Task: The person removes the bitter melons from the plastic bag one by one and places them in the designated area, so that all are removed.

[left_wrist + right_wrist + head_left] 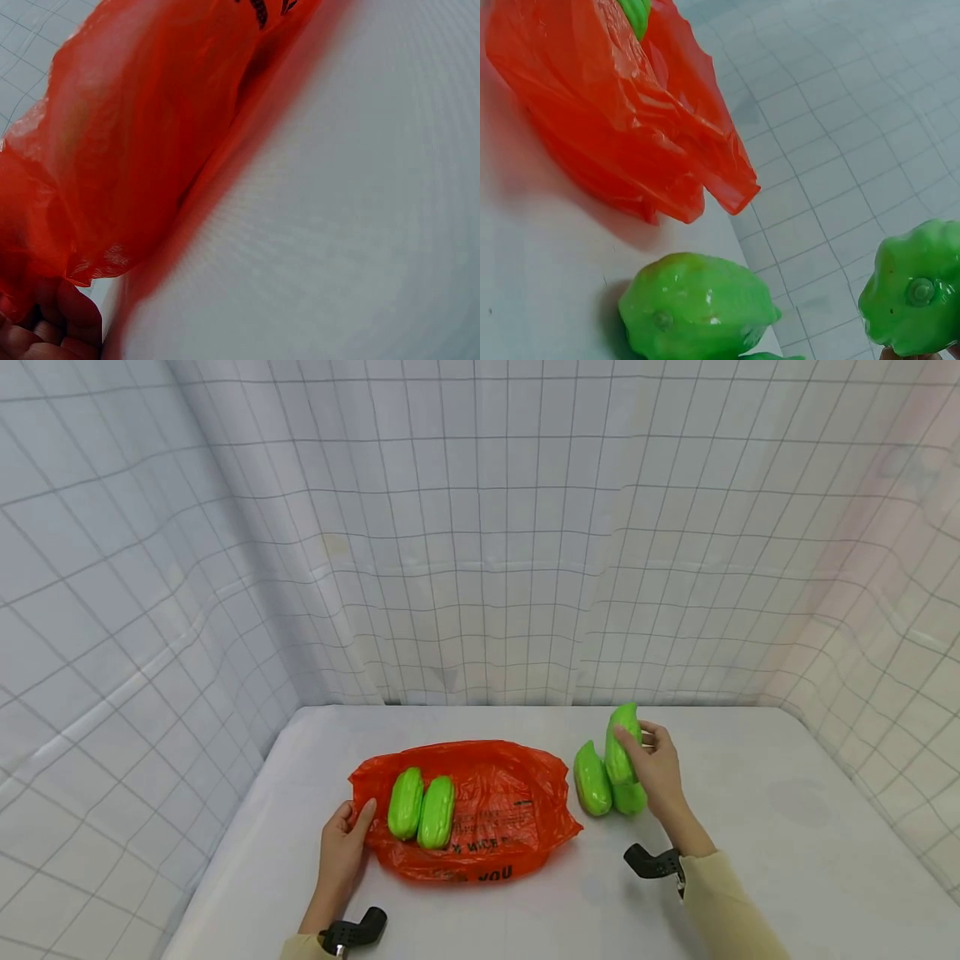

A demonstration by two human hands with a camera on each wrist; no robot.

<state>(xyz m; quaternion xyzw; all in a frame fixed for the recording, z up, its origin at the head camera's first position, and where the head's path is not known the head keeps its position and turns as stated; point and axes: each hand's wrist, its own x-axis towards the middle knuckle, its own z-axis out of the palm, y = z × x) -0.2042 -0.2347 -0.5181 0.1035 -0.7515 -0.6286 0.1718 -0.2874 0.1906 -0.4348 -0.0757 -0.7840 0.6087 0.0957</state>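
head view, reading the dial from the middle of the red plastic bag [491, 818] with 12 o'clock away from the person: the bag lies spread open on the white bench [540, 927], black lettering showing toward its 6 o'clock side. inside it, toward 9 o'clock, an outer green gourd [406, 803] and an inner green gourd [437, 812] lie side by side, both lengthwise toward 12 o'clock. the left hand [345, 843] is at 9 o'clock, its grip closed on the bag's rim between thumb and fingers. past the bag's edge, between 2 and 3 o'clock, the right hand [657, 770] has its grip round a held green gourd [622, 747], which partly covers a lower green gourd [630, 799] behind it. just beside that one, nearer the bag, another glossy green gourd [592, 779] rests on the bench; whether those two touch is hard to tell. a black wrist camera [651, 862] sits below the right hand, and grid-lined white cloth [480, 568] hangs at 12 o'clock.
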